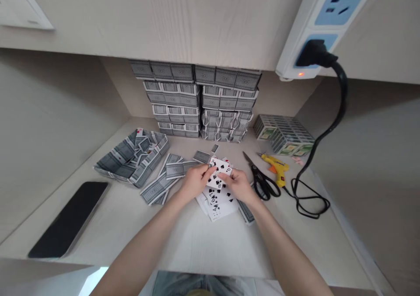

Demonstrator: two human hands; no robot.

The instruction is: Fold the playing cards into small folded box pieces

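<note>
Between my two hands is a playing card [217, 179], an eight of spades, face up. My left hand [196, 180] pinches its left side, the thumb lying on the face. My right hand [239, 186] grips the right side in the same way. Beneath it, spread face-up spade cards [218, 206] lie on the desk. Left of my hands, strips made of grey-backed cards [159, 186] overlap one another. Another card strip [246, 211] sticks out under my right wrist. Whether more cards sit behind the held one is hidden.
An open box made of cards [131, 180] stands left, near a black phone [68, 219]. Stacked card-built blocks [200, 99] line the back. To the right lie black scissors [265, 184], a yellow glue gun [277, 167] with its cord, and wrapped card packs [285, 132]. A power strip [315, 55] hangs above.
</note>
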